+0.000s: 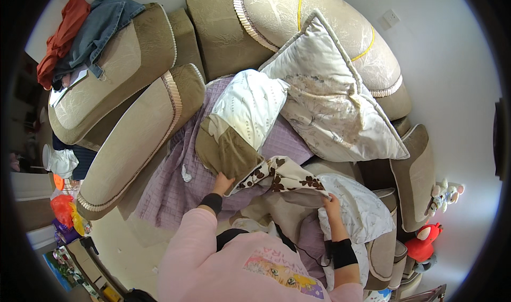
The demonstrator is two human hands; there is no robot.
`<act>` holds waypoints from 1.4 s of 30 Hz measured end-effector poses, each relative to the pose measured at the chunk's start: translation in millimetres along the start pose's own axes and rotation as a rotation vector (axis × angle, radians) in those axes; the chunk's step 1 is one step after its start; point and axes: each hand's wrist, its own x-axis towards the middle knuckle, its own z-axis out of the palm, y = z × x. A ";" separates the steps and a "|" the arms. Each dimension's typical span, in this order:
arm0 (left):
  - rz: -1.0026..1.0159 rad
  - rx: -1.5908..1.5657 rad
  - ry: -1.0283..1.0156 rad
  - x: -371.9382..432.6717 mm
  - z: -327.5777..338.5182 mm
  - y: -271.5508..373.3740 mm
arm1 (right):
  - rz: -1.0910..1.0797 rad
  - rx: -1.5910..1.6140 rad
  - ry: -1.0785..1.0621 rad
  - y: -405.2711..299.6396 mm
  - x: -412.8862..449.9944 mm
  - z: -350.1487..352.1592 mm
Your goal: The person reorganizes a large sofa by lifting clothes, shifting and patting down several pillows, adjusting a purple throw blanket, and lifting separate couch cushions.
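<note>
My left hand (pixel 223 183) grips the edge of a brown plush fabric piece (pixel 235 152), which lies against a white printed cloth (pixel 251 102). From beside that hand, a cream cloth with brown flower prints (pixel 297 176) stretches across to the right. Its far end is pinched in my right hand (pixel 331 205). Whether the flowered cloth and the plush piece are joined, I cannot tell. Beneath them a lilac quilted cover (pixel 179 182) is spread over the sofa seat. White patterned fabric (pixel 355 208) lies bunched just beyond my right hand.
A large white pillow (pixel 319 102) leans on the beige sofa back (pixel 331 34). At left, a sofa cushion (pixel 135 146) stands tilted, and jeans (pixel 105 26) and a red-orange garment (pixel 66 34) hang over the armrest. Plush toys (pixel 425 242) sit along the right. A crumpled tissue (pixel 186 173) rests on the quilt.
</note>
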 end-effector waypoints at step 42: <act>0.372 -0.518 -0.789 -110.9 -100.5 248.2 | -0.470 0.040 0.029 -82.1 -62.7 116.9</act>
